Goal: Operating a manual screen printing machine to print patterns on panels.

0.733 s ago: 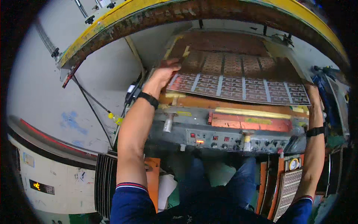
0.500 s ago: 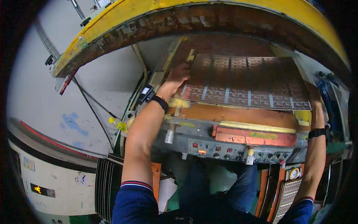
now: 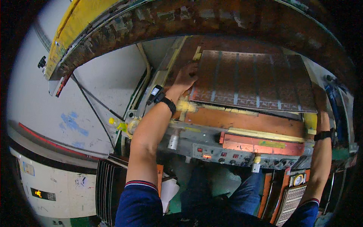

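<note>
Patterned panel: the wide, dark panel with pale stripes is placed between the two hands, over the tabletop; whether it is lying fully flat cannot be told.
Left hand: the left hand is set at the panel's left edge with its fingers curled; a firm grip cannot be confirmed.
Right hand: the right hand is set at the opposite edge, well apart from the left; its fingers are lost in shadow, so its hold cannot be told.
Panel handling: both edges are best moved together and kept level, since a one-sided push would probably skew the panel; the face is best left untouched, and fingertips should be kept from under the rim.
Overhead frame: the yellow and brown frame is arched above and beyond both hands; clearance could be lost if the panel were raised.
Near side: the yellow tape is stuck just below the left hand, while the red bar and the control panel are set nearer the body.
Outer left: the yellow bottle is seen beside the left forearm.
</note>
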